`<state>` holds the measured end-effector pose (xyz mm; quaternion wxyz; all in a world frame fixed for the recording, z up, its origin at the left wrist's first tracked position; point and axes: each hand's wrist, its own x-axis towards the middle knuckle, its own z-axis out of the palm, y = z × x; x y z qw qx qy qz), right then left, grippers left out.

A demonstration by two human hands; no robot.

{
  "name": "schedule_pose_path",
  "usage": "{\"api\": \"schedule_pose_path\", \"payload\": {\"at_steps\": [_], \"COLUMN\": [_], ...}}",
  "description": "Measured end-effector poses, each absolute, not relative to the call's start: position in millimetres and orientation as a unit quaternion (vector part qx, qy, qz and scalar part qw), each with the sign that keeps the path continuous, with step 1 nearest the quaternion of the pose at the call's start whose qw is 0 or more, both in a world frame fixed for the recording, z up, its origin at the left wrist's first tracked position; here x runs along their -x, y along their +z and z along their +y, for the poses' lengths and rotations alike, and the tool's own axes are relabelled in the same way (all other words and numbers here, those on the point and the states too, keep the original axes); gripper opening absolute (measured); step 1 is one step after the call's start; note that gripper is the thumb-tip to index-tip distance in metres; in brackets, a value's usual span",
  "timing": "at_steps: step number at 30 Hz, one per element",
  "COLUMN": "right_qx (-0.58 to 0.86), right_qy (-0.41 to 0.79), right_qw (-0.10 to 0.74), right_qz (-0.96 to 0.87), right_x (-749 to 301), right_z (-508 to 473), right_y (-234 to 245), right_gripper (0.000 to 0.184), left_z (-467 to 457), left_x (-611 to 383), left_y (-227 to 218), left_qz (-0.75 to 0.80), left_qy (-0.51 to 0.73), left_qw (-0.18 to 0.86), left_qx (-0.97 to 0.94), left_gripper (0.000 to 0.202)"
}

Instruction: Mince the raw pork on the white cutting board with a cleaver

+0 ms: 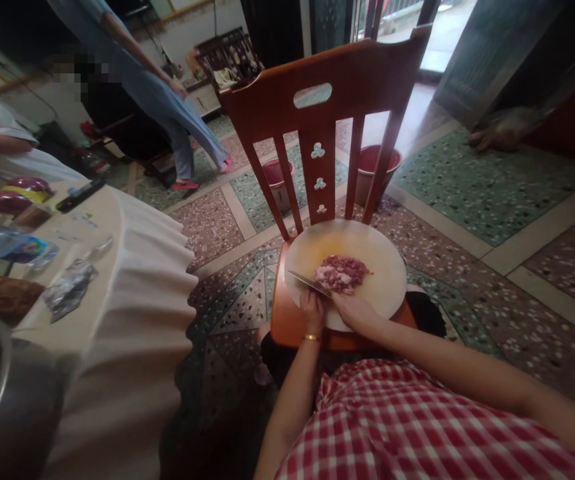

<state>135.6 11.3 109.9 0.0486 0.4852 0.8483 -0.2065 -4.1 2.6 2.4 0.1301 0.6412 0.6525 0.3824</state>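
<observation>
Two hands work at a round board (367,267) on a chair seat: the left hand (312,312), fingers wrapped on a knife (308,283), seemingly mid-chop; the right hand (354,310) rests flat, fingers loose, beside the mince (342,272) at the board's centre. Next comes regathering the mince.

Both forearms are stretched forward and down from the lower edge of the view, bare to the hands. The left hand (312,309) is closed in a fist, knuckles up, a gold bangle worn at its wrist. The right hand (354,309) is held flat, palm down, fingers extended, just beside the left
</observation>
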Motion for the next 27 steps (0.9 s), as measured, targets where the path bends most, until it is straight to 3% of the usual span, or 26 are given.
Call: {"api": "schedule_pose_path", "payload": {"at_steps": [5, 12, 16, 23, 27], "right_qx": [-0.501, -0.518, -0.516, -0.489, -0.494], "right_qy": [-0.185, -0.198, -0.190, -0.188, -0.195], "right_qw": [0.049, 0.082, 0.060, 0.065, 0.053], "right_qz": [0.844, 0.828, 0.833, 0.849, 0.846], "right_x": [-109, -178, -192, -158, -124], "right_z": [31, 2, -5, -2, 17], "right_y": [108, 113, 118, 118, 113], "right_gripper": [0.029, 0.033, 0.032, 0.036, 0.031], "left_z": [5, 3, 1, 4, 5], "left_x": [4, 2, 1, 5, 7], "left_y": [-2, 13, 19, 0, -6], "left_qz": [0.651, 0.633, 0.632, 0.648, 0.654], "left_qy": [0.397, 0.411, 0.409, 0.361, 0.343], "left_qw": [0.131, 0.146, 0.151, 0.109, 0.085], "left_qx": [-0.634, -0.640, -0.641, -0.662, -0.669], "left_gripper": [0.020, 0.025, 0.026, 0.029, 0.020]}}
